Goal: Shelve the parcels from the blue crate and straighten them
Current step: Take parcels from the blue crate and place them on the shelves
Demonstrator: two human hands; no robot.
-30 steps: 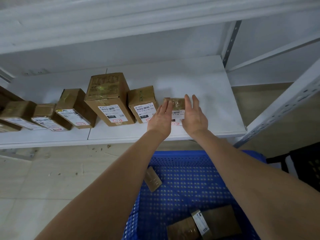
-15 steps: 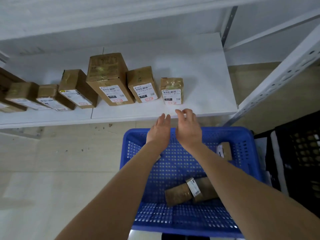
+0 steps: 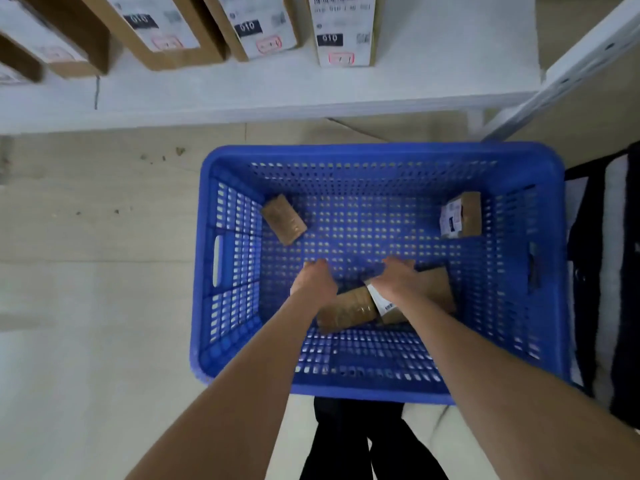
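On the pale floor (image 3: pixel 86 271) before a white shelf (image 3: pixel 242 95), the blue crate (image 3: pixel 346 152).

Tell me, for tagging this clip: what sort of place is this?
Likely a parcel depot or stockroom: a white shelf lined with barcode-labelled cardboard parcels, and a blue crate holding more.

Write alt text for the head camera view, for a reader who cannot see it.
The left hand and right hand reach onto a long brown parcel lying in a blue crate on the floor. A smaller parcel lies near the crate's left wall and a labelled one near its right wall. Beyond, a white shelf holds labelled boxes.
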